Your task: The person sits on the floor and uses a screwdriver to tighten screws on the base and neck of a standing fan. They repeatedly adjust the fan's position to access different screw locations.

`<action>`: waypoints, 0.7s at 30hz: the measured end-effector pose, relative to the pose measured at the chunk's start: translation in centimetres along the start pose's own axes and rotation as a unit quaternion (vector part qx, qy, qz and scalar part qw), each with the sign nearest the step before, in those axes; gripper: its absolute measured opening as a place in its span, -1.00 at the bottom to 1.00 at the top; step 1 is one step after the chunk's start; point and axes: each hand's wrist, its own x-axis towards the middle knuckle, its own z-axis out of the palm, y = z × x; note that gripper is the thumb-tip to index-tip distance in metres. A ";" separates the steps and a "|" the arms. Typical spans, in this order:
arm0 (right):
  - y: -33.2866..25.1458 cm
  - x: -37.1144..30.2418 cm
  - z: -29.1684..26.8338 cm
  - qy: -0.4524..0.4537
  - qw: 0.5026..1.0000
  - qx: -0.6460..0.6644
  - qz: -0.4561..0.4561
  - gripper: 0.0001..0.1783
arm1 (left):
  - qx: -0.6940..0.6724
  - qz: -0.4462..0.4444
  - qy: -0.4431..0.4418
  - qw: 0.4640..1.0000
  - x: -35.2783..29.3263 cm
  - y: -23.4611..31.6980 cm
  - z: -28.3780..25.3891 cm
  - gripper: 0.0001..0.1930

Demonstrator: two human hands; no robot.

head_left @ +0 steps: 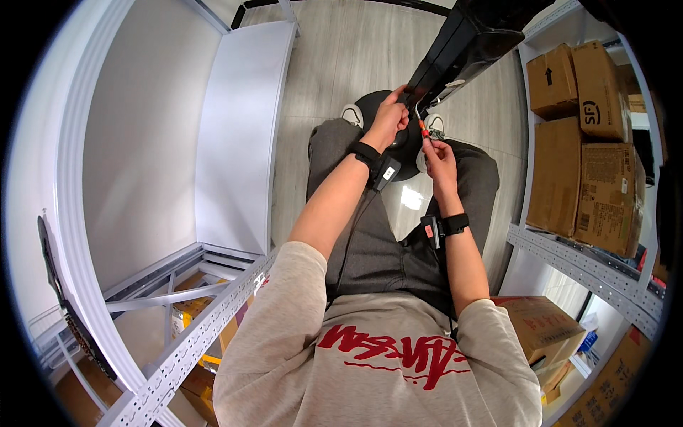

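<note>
While hands [413, 139] work, brown boxes [583, 178] flank.

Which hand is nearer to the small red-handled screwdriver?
Right. The right hand grips the red-handled screwdriver from below; the left hand is just beside it, on the black device's end.

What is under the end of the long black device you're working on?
Below the long black device, the left hand grips its end and the right hand holds a small red screwdriver. A round black base and shoes lie beneath, partly covered.
</note>
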 end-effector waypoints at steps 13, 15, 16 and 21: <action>1.0 0.2 -0.2 0.015 1.000 0.004 -0.020 -0.60 | -0.015 -0.001 0.004 1.000 0.3 -0.3 0.2 -0.39; 1.0 0.5 -1.1 -0.036 0.999 0.010 0.035 -0.63 | -0.016 -0.002 0.002 1.000 0.2 -0.2 0.2 -0.39; 0.5 0.5 -1.4 -0.061 0.995 0.020 0.079 -0.66 | -0.015 -0.001 0.003 1.000 0.1 -0.2 0.2 -0.39; 0.2 -0.4 0.6 0.020 1.000 -0.001 -0.013 -0.61 | -0.020 0.005 -0.004 1.000 0.4 -0.5 -0.1 -0.38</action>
